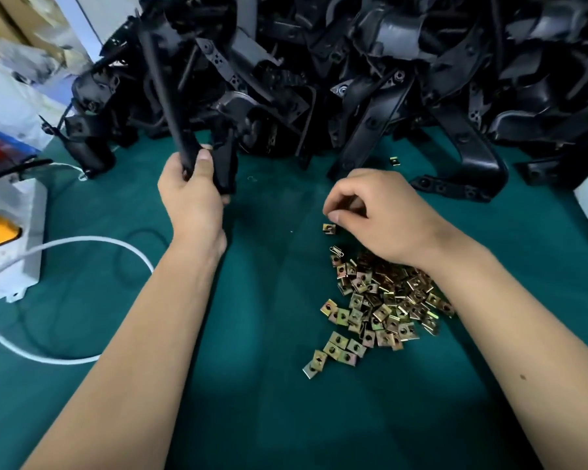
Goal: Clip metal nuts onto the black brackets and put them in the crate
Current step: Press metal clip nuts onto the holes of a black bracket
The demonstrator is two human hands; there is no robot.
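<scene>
Head view: left hand [189,195] grips a long stiff bracket [170,106] by its lower end, upright above the green tabletop [269,401]. Right hand [374,212] has fingers curled over a loose nut [329,228]; whether they pinch one, I cannot tell. The nuts [377,300] look small, light and slippery; pinch by the edges.

Left hand [192,195] gripping a black bracket [184,130] upright — just before the bracket heap [353,79]. Right hand [377,215], fingers curled, above the nut pile [381,300] — one loose nut [329,228] just beyond it.
</scene>
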